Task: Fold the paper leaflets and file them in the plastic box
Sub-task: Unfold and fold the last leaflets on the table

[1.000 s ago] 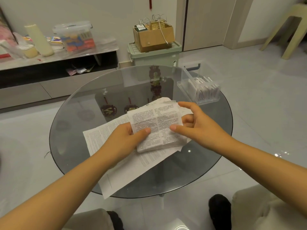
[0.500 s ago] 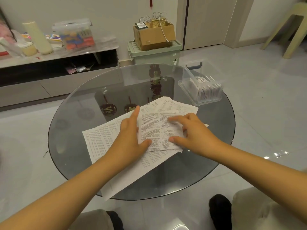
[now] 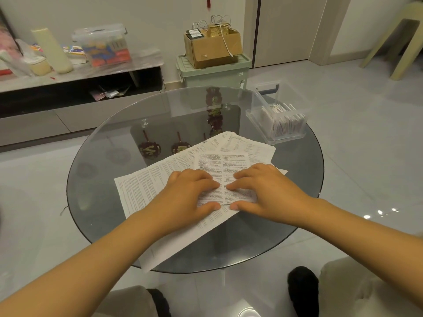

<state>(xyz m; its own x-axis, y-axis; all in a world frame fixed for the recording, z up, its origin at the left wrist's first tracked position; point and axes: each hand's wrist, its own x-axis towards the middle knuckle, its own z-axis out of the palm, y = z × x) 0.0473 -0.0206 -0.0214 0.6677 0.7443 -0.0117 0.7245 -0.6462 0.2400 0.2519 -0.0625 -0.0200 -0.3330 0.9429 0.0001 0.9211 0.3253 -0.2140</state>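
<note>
Round glass table (image 3: 109,143): bare glass at far and left parts, papers bunched at near-centre. Big flat sheet (image 3: 146,186) w/ its near corner hanging past table's near edge. Clear plastic box (image 3: 280,115) close to table's right rim, well apart from hands; open glass between box and papers.

Folded leaflet (image 3: 223,167) on top of flat sheets, near table centre. Near half covered by both hands, so lower edge mostly hidden; print too small to read. Another sheet (image 3: 242,144) poking out behind it, partly covered. Box contents = upright folded leaflets, count unclear thru plastic.

Leaflet long axis approx toward/away from camera, crease line down its middle, far edge pointing to back wall.

Left hand (image 3: 187,193) flat on leaflet's left half, fingers straight, pressing down. Right hand (image 3: 263,191) same on right half, palm down, pressing; fingertips of both nearly meeting at crease. No pinch, nothing lifted.
</note>
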